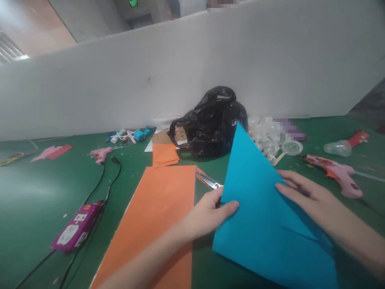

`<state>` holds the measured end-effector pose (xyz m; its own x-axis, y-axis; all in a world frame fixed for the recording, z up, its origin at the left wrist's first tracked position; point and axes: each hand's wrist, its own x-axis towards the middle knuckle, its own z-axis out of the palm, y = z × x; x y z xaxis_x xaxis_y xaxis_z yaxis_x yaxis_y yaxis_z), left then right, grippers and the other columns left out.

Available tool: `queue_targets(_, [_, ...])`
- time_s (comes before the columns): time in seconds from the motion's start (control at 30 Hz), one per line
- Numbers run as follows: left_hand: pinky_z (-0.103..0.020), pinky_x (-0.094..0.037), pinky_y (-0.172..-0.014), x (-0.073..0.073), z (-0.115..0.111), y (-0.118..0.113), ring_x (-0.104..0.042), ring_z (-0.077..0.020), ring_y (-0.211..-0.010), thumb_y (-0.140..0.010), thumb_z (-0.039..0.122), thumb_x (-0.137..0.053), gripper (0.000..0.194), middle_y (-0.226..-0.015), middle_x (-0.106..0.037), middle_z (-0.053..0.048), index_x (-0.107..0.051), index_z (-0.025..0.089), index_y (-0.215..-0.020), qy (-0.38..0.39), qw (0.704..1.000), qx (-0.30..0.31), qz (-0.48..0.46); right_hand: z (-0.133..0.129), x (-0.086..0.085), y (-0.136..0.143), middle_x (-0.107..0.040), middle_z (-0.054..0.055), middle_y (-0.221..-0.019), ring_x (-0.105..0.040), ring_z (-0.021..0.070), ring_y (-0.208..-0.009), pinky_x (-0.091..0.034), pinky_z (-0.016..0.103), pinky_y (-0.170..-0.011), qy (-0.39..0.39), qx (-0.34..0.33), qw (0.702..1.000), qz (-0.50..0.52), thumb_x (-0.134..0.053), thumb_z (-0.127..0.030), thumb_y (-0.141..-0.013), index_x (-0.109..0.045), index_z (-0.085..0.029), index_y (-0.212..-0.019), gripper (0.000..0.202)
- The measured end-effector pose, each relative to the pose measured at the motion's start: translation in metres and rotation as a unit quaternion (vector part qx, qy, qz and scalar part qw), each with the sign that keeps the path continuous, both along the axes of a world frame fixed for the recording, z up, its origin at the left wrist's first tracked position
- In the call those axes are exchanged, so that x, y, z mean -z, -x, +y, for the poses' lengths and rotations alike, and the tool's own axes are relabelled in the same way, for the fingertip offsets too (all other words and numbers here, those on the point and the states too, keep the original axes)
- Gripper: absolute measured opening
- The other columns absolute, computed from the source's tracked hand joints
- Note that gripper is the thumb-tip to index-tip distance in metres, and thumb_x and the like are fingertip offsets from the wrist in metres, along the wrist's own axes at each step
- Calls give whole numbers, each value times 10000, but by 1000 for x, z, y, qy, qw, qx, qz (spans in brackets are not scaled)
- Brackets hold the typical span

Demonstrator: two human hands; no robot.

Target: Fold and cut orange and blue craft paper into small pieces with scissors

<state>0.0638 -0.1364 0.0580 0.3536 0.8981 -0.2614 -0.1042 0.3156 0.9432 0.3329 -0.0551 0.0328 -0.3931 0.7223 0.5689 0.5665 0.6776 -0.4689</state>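
Observation:
A sheet of blue paper (pixel 255 216) is held up and tilted between my two hands, its pointed corner upward. My left hand (pixel 213 210) pinches its left edge, thumb on the front face. At the upper right edge, my right hand (pixel 303 194) grips the paper with its thumb in front and fingers behind. Under my left forearm lies a long orange sheet (pixel 162 212). Part of a pair of scissors (pixel 210 181) shows beyond the left hand; the handles are hidden.
A black plastic bag (pixel 213 124) stands against the grey partition, near small orange sheets (pixel 165 154). Clear plastic cups (pixel 266 136) and a pink glue gun (pixel 339 172) are at right. At left lie another pink glue gun (pixel 101 155) and a purple power strip (pixel 78 226) with black cords.

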Motion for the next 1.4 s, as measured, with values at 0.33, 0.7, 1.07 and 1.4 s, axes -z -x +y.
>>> queue_targets(0.33, [-435, -526, -986, 11, 9, 5, -625, -319, -1214, -842, 486, -738, 630, -1328, -657, -119, -546, 206, -1372, 22, 1000, -18, -12, -35, 26, 28, -345, 124, -1593, -447, 393, -1389, -566, 570, -960, 166, -14, 985, -53, -622, -578, -881, -325, -347, -1500, 724])
queue_targets(0.7, [-407, -534, -976, 7, 4, 14, -640, -281, -1186, -896, 417, -701, 452, -1312, -674, -76, -623, 263, -1315, -27, 998, 47, 24, -52, 18, 38, -606, 59, -1400, -604, 266, -1254, -557, 466, -996, 196, -61, 979, -4, -406, -418, -1011, -467, -331, -1408, 411])
queue_targets(1.07, [-467, -518, -1025, 5, 27, 63, -612, -300, -1251, -919, 341, -683, 500, -1437, -587, -100, -546, 278, -1396, 29, 995, 87, 35, -26, -6, 27, -702, 69, -1282, -631, 409, -1200, -621, 507, -882, 498, 162, 799, 296, -682, -647, -749, -753, -325, -1098, 481])
queue_targets(1.4, [-459, -490, -1042, 6, 29, 78, -552, -307, -1303, -912, 381, -678, 569, -1509, -499, -96, -475, 292, -1437, 7, 990, 39, 132, -34, 12, 33, -691, 28, -1306, -679, 320, -1150, -653, 413, -826, 498, 49, 807, 312, -486, -551, -946, -659, -367, -1253, 397])
